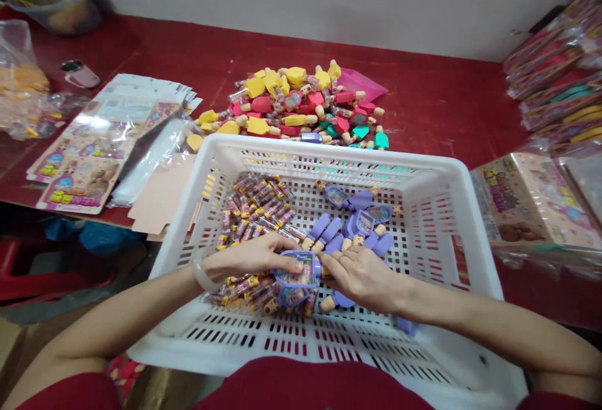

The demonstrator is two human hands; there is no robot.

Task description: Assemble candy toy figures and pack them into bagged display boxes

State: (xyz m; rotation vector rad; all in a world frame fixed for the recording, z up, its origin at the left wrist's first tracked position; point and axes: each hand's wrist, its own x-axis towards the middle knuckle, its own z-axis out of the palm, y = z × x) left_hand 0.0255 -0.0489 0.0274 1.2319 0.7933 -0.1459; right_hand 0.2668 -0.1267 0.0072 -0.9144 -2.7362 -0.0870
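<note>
My left hand (269, 254) is closed round a purple popsicle-shaped toy (307, 274) with a clear picture window, its thumb lying on the window. My right hand (361, 277) pinches the narrow end of the same toy; the fingers partly hide that end. Both hands are over a white slotted plastic basket (423, 168). On its left side lie many small clear tubes (263, 200) with yellow ends and candy-like contents. Several more purple toys (360, 223) with beige stick ends lie to the right of the tubes.
Behind the basket is a pile of yellow, red and green toys (294, 106) on the red table (437, 96). Printed cards (89, 165) and clear bags (153, 159) lie at left. Packed sets (559, 78) are stacked at right. A red stool (28, 272) stands below left.
</note>
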